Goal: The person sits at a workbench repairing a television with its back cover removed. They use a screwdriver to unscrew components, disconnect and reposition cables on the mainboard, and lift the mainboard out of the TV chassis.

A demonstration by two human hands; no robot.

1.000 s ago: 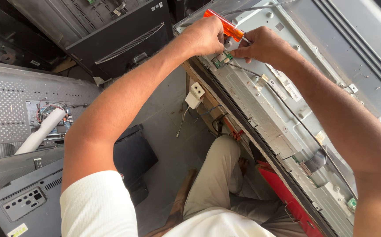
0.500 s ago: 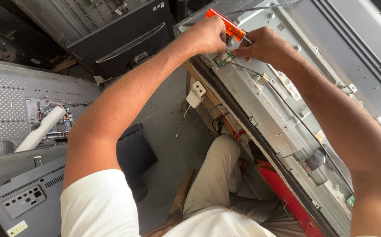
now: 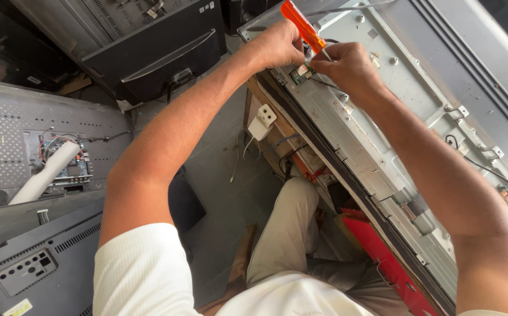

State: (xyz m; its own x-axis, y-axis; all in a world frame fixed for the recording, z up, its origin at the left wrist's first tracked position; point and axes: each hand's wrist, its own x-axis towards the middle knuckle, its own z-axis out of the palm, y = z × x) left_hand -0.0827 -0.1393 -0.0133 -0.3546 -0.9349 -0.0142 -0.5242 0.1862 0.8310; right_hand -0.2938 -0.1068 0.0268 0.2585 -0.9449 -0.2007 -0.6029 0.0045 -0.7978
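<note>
Head view. Upper centre of the frame: the left hand is closed around the orange handle of a screwdriver, shaft slanting down to the right. The right hand sits just beside it, fingers pinched tight at the shaft near the tip; whether they also grip a screw or wire, I cannot tell.

Step in hand, as judged: working a fastener at the small green circuit board, which sits at the near edge of the panel directly under both hands. The next move calls for the tip kept seated and square while the handle is turned.

The panel is the bare grey metal back of a flat screen, running diagonally from upper centre to lower right, with brackets and thin black wires.

Left of the frame: other opened screen backs and a white tube. Centre: a white power adapter hanging over the grey floor.
</note>
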